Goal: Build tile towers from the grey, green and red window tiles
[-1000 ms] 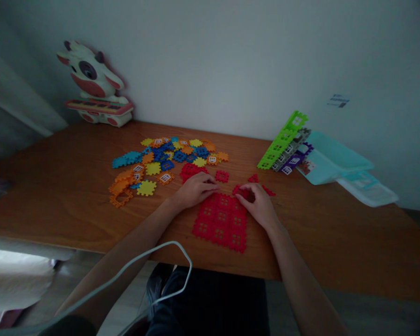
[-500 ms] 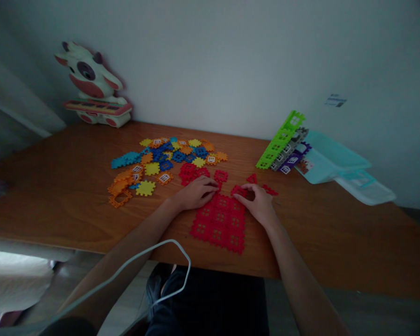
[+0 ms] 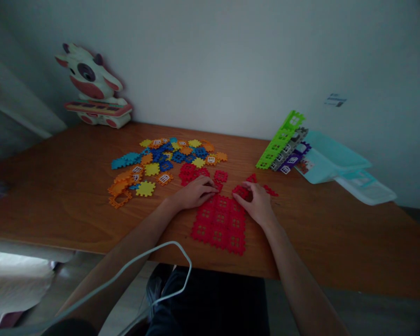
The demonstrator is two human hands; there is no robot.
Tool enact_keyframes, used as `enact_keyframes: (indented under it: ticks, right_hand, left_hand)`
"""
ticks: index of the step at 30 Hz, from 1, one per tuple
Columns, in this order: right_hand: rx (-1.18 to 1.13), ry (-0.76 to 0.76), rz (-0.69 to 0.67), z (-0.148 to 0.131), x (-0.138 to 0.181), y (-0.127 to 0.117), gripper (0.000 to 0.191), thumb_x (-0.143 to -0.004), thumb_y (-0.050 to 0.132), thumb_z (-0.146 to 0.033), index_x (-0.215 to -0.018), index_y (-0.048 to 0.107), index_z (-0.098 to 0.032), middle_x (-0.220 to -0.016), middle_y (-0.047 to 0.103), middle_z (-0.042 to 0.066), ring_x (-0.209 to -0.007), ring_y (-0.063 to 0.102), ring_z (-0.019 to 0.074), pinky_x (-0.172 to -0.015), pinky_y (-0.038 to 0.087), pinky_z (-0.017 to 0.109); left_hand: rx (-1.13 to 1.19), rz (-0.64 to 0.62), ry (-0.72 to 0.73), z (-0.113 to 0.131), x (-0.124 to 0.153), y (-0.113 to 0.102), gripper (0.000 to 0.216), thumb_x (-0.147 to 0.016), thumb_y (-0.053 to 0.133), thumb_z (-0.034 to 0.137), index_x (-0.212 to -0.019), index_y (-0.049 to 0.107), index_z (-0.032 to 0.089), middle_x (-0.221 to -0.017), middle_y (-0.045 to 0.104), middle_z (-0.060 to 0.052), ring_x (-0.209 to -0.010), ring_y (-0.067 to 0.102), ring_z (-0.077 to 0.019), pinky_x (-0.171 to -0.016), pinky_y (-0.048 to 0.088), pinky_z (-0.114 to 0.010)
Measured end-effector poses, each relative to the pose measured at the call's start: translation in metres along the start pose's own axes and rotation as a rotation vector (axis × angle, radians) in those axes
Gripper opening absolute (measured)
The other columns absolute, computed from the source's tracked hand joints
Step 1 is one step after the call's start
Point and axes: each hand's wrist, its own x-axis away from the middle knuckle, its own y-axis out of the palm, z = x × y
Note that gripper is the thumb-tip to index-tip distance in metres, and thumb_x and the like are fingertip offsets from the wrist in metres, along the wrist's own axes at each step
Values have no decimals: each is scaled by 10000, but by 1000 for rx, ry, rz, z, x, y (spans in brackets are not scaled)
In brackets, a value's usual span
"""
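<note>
A flat red panel (image 3: 220,225) of joined square tiles lies on the wooden table (image 3: 73,196) near its front edge. My left hand (image 3: 195,192) rests on the panel's far left corner, fingers bent and pressed down on it. My right hand (image 3: 257,203) is at the panel's far right corner, fingers pinched on a loose red tile (image 3: 240,191) that touches the panel's edge. More loose red tiles (image 3: 192,171) lie just beyond the hands, with small red triangles (image 3: 269,190) to the right.
A spread of blue, yellow and orange tiles (image 3: 161,161) covers the table's middle left. Green, grey and purple tile strips (image 3: 283,147) lean on a turquoise box lid (image 3: 332,161) at the right. A cow toy (image 3: 91,86) stands against the wall. A white cable (image 3: 143,275) hangs below.
Both hands stay at the panel's far edge. The right hand has shifted the loose red tile slightly against the panel; the view has barely moved.
</note>
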Motion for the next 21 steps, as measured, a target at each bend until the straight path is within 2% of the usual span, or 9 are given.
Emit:
enact_keyframes:
  ticks: [4, 9, 15, 21]
  right_hand:
    - [-45, 55, -10, 4, 0, 1, 488, -785, 754, -532, -1166, 631, -254, -1078, 743, 105, -1012, 690, 327, -916, 508, 547]
    - [-115, 67, -10, 5, 0, 0, 485, -780, 761, -518, -1154, 629, -240, -1073, 738, 111, -1000, 696, 307, -926, 527, 518]
    - [-162, 65, 1, 4, 0, 0, 484, -785, 755, -511, -1159, 622, -234, -1073, 726, 120, -997, 699, 304, -924, 543, 508]
    - [-162, 117, 69, 5, -1, 2, 610, -717, 810, -522, -1214, 625, -221, -1141, 671, 152, -900, 693, 285, -793, 583, 475]
  left_hand:
    - [-25, -27, -24, 0, 1, -1, 305, -1018, 502, 245, -1283, 644, 196, -1133, 678, -106, -1074, 613, -222, -972, 503, -374]
    - [-29, -48, -18, 0, 1, -4, 257, -1020, 497, 280, -1167, 691, 200, -1082, 676, -99, -1020, 625, -218, -928, 512, -359]
    - [-19, -57, -27, -4, 1, -3, 261, -1025, 491, 284, -1127, 715, 196, -1054, 673, -99, -990, 622, -216, -906, 510, -352]
    - [28, -50, 2, -4, 2, -3, 268, -1021, 500, 278, -1112, 741, 204, -1045, 665, -96, -987, 610, -203, -894, 504, -331]
